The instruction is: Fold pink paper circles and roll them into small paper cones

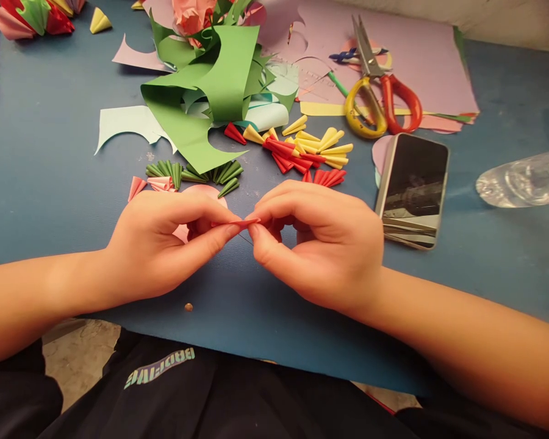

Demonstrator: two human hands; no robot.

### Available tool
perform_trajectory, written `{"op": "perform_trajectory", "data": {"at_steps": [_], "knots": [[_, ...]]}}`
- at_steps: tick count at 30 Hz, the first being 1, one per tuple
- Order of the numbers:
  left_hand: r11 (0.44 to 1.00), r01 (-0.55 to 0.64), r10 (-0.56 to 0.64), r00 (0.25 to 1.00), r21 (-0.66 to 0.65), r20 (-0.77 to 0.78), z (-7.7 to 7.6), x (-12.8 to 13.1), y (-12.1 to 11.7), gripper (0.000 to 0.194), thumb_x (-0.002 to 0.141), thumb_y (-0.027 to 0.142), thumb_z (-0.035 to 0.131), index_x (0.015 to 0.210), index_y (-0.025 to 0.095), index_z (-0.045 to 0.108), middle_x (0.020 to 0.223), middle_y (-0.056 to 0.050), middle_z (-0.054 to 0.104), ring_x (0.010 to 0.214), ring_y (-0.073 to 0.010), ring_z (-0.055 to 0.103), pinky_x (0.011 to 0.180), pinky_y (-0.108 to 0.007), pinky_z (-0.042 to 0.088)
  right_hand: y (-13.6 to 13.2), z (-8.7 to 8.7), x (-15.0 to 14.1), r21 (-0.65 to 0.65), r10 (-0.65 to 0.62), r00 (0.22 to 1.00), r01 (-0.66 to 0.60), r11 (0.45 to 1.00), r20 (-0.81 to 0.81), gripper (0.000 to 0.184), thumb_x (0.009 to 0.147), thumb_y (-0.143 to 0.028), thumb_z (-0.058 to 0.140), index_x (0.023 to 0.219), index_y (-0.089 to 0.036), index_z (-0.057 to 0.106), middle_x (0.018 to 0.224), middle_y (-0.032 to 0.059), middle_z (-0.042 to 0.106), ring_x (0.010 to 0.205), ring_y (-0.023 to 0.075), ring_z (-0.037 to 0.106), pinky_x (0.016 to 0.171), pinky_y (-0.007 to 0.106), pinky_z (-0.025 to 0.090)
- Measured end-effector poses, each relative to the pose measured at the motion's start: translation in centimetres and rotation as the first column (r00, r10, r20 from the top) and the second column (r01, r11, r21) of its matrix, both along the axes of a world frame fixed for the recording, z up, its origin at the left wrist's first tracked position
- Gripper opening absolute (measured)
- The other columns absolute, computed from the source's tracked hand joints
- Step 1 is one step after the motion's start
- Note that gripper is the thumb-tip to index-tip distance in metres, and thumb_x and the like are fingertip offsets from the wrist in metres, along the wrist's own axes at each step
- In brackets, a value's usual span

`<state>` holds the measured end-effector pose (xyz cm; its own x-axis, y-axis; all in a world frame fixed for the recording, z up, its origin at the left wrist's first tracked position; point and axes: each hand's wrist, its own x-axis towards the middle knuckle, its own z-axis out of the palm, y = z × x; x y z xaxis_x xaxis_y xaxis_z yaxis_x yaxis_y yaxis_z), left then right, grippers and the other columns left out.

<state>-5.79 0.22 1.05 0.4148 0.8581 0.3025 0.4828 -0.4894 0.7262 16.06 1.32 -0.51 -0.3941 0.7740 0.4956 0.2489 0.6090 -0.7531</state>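
My left hand [169, 241] and my right hand [322, 244] meet over the near part of the blue table. Between their thumbs and fingertips they pinch a small pink piece of paper [242, 223], folded or rolled thin. A dark thin line, too fine to name, runs below it. Just beyond my left hand lie small green paper cones [215, 172] and a few pink paper cones [161, 183]. Beyond my right hand are red paper cones [328, 177] and yellow paper cones [332, 143]. A pink paper disc [210, 194] is partly hidden behind my left fingers.
Green paper offcuts [231, 73] and a white offcut [128, 125] are heaped at the back. Scissors [373, 79] with yellow and red handles rest on purple paper sheets [421, 61]. A phone [414, 189] and a clear plastic bottle [526, 177] lie at the right.
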Motion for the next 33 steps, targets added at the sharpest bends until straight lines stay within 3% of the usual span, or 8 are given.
{"op": "perform_trajectory", "data": {"at_steps": [14, 20, 27, 33], "knots": [[1.0, -0.008, 0.009, 0.999, -0.013, 0.048, 0.23, 0.17, -0.2, 0.007, 0.093, 0.021, 0.077, 0.086, 0.018, 0.077, 0.059, 0.004, 0.068, 0.05, -0.0075, 0.055, 0.054, -0.021, 0.045, -0.35, 0.14, -0.11, 0.042, -0.054, 0.998, 0.054, 0.998, 0.013, 0.013, 0.087, -0.01, 0.072, 0.081, -0.021, 0.07, 0.076, 0.0042, 0.071, 0.063, 0.0147, 0.063, 0.051, 0.028, 0.051], [0.999, -0.016, 0.019, 0.996, -0.039, 0.091, 0.0, 0.36, -0.21, 0.011, 0.094, 0.02, 0.075, 0.103, 0.018, 0.08, 0.074, 0.001, 0.075, 0.052, -0.0072, 0.062, 0.051, -0.019, 0.049, -0.55, 0.13, -0.17, 0.083, -0.085, 0.996, 0.082, 0.993, 0.032, 0.015, 0.088, -0.008, 0.07, 0.081, -0.022, 0.071, 0.078, 0.004, 0.072, 0.061, 0.0141, 0.061, 0.052, 0.029, 0.052], [0.999, -0.002, 0.006, 0.994, -0.045, 0.108, -0.21, 0.08, -0.25, 0.01, 0.094, 0.02, 0.077, 0.102, 0.019, 0.081, 0.072, 0.002, 0.074, 0.052, -0.0059, 0.065, 0.05, -0.017, 0.049, -0.46, 0.21, 0.02, 0.127, -0.052, 0.997, 0.045, 0.991, 0.055, 0.015, 0.091, -0.007, 0.068, 0.089, -0.02, 0.075, 0.086, 0.0079, 0.075, 0.069, 0.0154, 0.066, 0.057, 0.029, 0.054], [0.989, -0.03, 0.052, 0.987, -0.145, 0.155, -0.02, 0.14, -0.37, 0.006, 0.094, 0.023, 0.078, 0.098, 0.021, 0.082, 0.068, 0.004, 0.071, 0.051, -0.006, 0.065, 0.052, -0.015, 0.053, 0.06, 0.08, 0.32, 0.15, -0.021, 0.994, 0.004, 0.989, 0.11, 0.014, 0.095, -0.011, 0.067, 0.098, -0.021, 0.076, 0.092, 0.008, 0.077, 0.074, 0.0157, 0.07, 0.059, 0.028, 0.056]]}}
